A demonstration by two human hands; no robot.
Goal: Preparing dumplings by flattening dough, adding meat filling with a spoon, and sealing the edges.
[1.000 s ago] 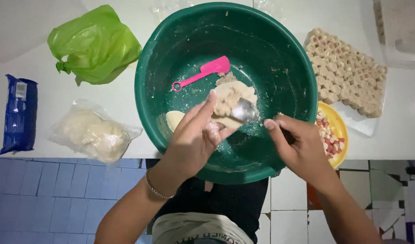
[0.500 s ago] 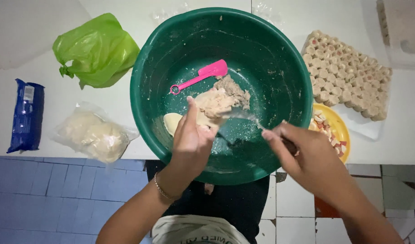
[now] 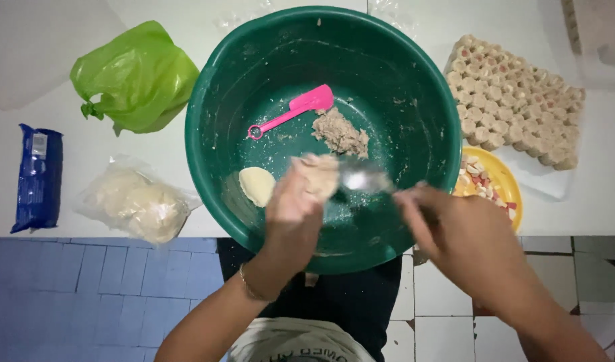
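A big green basin (image 3: 415,121) stands at the counter's front edge. In it lie a pink spatula (image 3: 295,109), a lump of minced filling (image 3: 339,133) and a pale round wrapper (image 3: 256,185). My left hand (image 3: 295,209) hovers over the basin's near side, cupping a dough wrapper with filling (image 3: 315,175). My right hand (image 3: 455,231) grips a metal spoon (image 3: 362,179), whose bowl points left at the piece in my left hand. Both hands are motion-blurred.
A tied green plastic bag (image 3: 139,75) sits at back left. A blue packet (image 3: 37,177) and a clear bag of pale dough (image 3: 137,202) lie left of the basin. On the right are rows of finished dumplings (image 3: 515,100) and a yellow plate of chopped bits (image 3: 494,182). Tiled floor below.
Both hands drew back toward the basin's near rim, away from the filling lump, which now lies uncovered. The spoon now sits beside the piece held in my left hand.
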